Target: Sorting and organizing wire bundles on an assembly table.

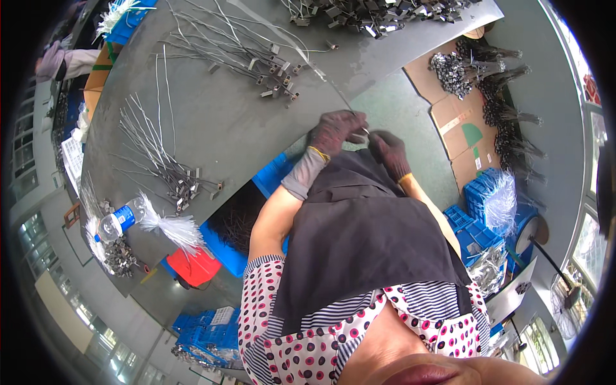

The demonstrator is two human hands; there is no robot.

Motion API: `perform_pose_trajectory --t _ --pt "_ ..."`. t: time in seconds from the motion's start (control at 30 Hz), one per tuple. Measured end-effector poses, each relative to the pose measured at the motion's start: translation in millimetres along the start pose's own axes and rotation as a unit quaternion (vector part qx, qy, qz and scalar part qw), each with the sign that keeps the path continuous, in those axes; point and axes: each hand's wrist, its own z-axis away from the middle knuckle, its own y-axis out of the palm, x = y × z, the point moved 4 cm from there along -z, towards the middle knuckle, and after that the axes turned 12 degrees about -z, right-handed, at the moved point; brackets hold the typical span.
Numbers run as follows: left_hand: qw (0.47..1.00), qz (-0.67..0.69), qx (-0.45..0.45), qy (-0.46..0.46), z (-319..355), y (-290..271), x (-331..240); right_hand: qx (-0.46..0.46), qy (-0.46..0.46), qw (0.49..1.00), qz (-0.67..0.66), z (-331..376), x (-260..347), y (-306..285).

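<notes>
Apron (372,237), black, hangs before the tabletop (135,80). At the tabletop's near edge, the gloved left hand (335,130) is closed around a thin strand (366,131); the gloved right hand (389,154) curls beside its tip, whether gripping I cannot tell. Left on the tabletop lies a wire bundle (184,186); farther across it, a second bundle (277,78); at its far end, a dark heap of metal-ended pieces (385,14).

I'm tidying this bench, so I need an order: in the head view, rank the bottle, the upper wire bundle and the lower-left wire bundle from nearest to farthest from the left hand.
From the left hand:
1. Upper wire bundle: up and left.
2. Lower-left wire bundle: down and left.
3. Bottle: farthest left.
</notes>
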Motion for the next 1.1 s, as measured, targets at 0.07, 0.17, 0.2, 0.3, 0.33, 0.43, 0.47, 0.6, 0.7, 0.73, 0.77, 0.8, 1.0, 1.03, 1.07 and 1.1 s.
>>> perform_pose_trajectory --t 0.07,0.17,0.2,0.3,0.33,0.43,0.47,0.6,0.7,0.73,0.77,0.8,1.0,1.03,1.07,1.1 --pt "1.000 -0.015 0.003 -0.016 -1 -2 2 0.070 -0.012 0.985 -0.159 1 62 29" --pt "0.992 -0.069 -0.073 0.074 1 -12 -39 0.103 -0.021 0.958 -0.268 -15 84 51" --pt "0.992 -0.068 -0.072 0.080 2 -14 -48 0.103 -0.026 0.958 -0.265 -20 93 54" --pt "0.973 -0.053 -0.146 0.171 16 -40 -78 0.136 -0.076 0.972 -0.179 -25 136 81" --pt "0.972 -0.048 -0.151 0.172 18 -47 -80 0.140 -0.075 0.972 -0.173 -28 143 92" --pt "0.964 0.029 -0.159 0.211 15 -64 -79 0.198 -0.127 0.958 -0.163 -28 188 126" --pt "0.963 0.032 -0.162 0.214 11 -73 -72 0.202 -0.129 0.958 -0.159 -35 193 134" --pt "0.939 -0.103 -0.253 0.207 14 -105 -77 0.162 -0.110 0.976 -0.093 -64 207 168" --pt "0.929 -0.058 -0.248 0.268 9 -139 -85 0.116 -0.391 0.906 0.110 -97 223 193" --pt "0.926 -0.095 -0.278 0.237 4 -160 -77 0.121 -0.392 0.905 0.115 -108 231 204" --pt "0.921 -0.133 -0.306 0.204 3 -179 -70 0.085 -0.394 0.897 0.181 -116 241 212" --pt "0.912 -0.169 -0.332 0.169 3 -195 -61 0.049 -0.394 0.884 0.245 -124 253 221" --pt "0.698 -0.510 -0.492 0.107 19 -237 -92 0.168 -0.384 0.699 0.579 -164 281 274" --pt "0.623 -0.542 -0.553 0.109 29 -225 -98 0.171 -0.382 0.697 0.582 -168 284 273" --pt "0.713 -0.499 -0.481 0.107 32 -211 -97 0.189 -0.362 0.693 0.595 -173 288 271" --pt "0.790 -0.448 -0.406 0.103 32 -199 -95 0.209 -0.344 0.687 0.605 -175 292 272"
